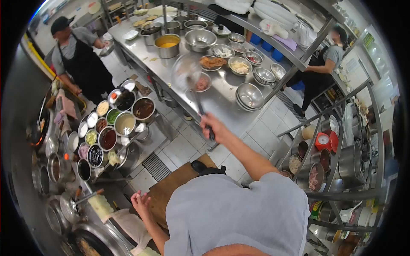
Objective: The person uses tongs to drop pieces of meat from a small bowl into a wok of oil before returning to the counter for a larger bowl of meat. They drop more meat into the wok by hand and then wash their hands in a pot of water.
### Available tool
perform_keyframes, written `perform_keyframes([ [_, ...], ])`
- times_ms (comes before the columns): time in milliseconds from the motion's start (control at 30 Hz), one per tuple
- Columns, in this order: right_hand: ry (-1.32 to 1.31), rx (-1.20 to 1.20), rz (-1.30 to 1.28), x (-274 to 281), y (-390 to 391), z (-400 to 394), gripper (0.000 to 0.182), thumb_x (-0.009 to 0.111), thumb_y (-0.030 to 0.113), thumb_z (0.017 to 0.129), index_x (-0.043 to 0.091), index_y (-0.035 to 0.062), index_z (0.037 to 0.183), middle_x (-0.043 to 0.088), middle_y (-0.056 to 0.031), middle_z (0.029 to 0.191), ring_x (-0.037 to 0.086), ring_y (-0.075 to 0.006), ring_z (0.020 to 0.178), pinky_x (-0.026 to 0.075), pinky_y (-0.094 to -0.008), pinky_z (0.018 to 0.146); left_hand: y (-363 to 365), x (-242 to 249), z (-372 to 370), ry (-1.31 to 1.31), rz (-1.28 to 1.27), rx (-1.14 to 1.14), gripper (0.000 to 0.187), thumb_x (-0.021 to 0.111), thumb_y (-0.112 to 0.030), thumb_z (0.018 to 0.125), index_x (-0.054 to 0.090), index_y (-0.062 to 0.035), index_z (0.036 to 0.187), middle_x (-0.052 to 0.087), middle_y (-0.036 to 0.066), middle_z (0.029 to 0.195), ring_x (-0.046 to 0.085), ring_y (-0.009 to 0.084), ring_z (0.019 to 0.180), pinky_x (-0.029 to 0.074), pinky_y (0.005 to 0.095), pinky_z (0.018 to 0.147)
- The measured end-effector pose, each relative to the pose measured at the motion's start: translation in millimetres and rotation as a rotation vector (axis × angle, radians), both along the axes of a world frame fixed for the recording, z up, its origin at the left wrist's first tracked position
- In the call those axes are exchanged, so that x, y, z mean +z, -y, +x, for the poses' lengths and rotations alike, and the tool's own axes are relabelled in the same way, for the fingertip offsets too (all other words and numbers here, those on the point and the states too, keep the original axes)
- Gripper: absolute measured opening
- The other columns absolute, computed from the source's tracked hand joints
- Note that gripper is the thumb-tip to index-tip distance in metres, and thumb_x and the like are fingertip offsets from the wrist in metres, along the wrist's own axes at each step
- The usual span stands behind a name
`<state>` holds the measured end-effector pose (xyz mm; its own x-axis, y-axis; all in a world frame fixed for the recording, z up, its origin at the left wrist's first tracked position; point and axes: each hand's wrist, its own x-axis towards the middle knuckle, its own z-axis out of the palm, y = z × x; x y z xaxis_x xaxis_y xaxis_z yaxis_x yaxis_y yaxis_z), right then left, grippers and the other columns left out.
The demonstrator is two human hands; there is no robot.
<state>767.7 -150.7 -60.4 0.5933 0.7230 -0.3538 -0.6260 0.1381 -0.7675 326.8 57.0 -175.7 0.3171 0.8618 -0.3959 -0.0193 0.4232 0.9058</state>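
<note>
My right hand is wrapped around the black handle of a long-handled strainer. The strainer's round, partly see-through head is smeared by motion over the steel table, overlapping a bowl of pink minced meat. Just beyond lie a dish of orange-brown fried food and a bowl of pale yellow pieces. Down at the lower left, my left hand hangs with fingers loosely apart and nothing in it. Nearest to it are a cloth and a ladle beside the stove.
Metal pots of sauces and seasonings crowd a stand on the left. A person in a black apron stands behind it. Another person is at the right. A rack holds pots along the right side. A brown mat covers the floor.
</note>
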Motion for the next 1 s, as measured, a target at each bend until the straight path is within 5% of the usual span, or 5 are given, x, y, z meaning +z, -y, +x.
perform_keyframes([
  [233,-0.246,-0.876,0.053,-18,80,306,0.028,0.064,0.031,0.091,0.048,0.012,0.079,0.048,-0.005,0.061,0.045,-0.0181,0.042,0.041,-0.0343,0.038,25,-8,79,-0.132,-0.016,-0.038,0.02,0.056,-0.026,0.097,0.049,-0.0121,0.11,0.058,0.009,0.121,0.065,0.0234,0.095,0.056,0.0345,0.069],
  [467,-0.29,-1.175,0.117,-73,173,480,0.029,0.056,0.036,0.094,0.04,0.0119,0.092,0.043,-0.0058,0.06,0.047,-0.0214,0.049,0.044,-0.0359,0.045,32,18,124,-0.187,-0.032,-0.08,0.022,0.057,-0.027,0.097,0.049,-0.0109,0.11,0.058,0.008,0.121,0.063,0.0246,0.102,0.055,0.0379,0.075],
  [700,-0.184,-0.822,0.05,-22,126,391,0.038,0.058,0.049,0.091,0.045,0.0134,0.086,0.045,-0.0022,0.065,0.045,-0.017,0.048,0.042,-0.0333,0.045,14,17,226,-0.239,-0.097,-0.344,0.031,0.057,-0.025,0.096,0.051,-0.0095,0.122,0.055,0.009,0.124,0.063,0.0237,0.099,0.055,0.036,0.074],
  [867,0.826,-0.292,-0.824,15,90,317,0.04,0.063,0.046,0.086,0.059,0.0118,0.106,0.063,-0.0071,0.079,0.059,-0.021,0.056,0.048,-0.0361,0.05,-4,22,393,-0.124,0.019,-0.676,0.046,0.058,-0.028,0.095,0.046,-0.0086,0.135,0.053,0.011,0.125,0.062,0.0228,0.097,0.055,0.0357,0.072],
  [1000,1.423,0.255,-1.296,77,29,290,0.044,0.062,0.036,0.084,0.061,0.0108,0.121,0.068,-0.0182,0.106,0.07,-0.0292,0.09,0.054,-0.0369,0.078,-18,23,515,-0.139,0.009,-0.737,0.049,0.056,-0.029,0.095,0.041,-0.0071,0.136,0.051,0.013,0.125,0.063,0.0248,0.096,0.056,0.0378,0.07],
])
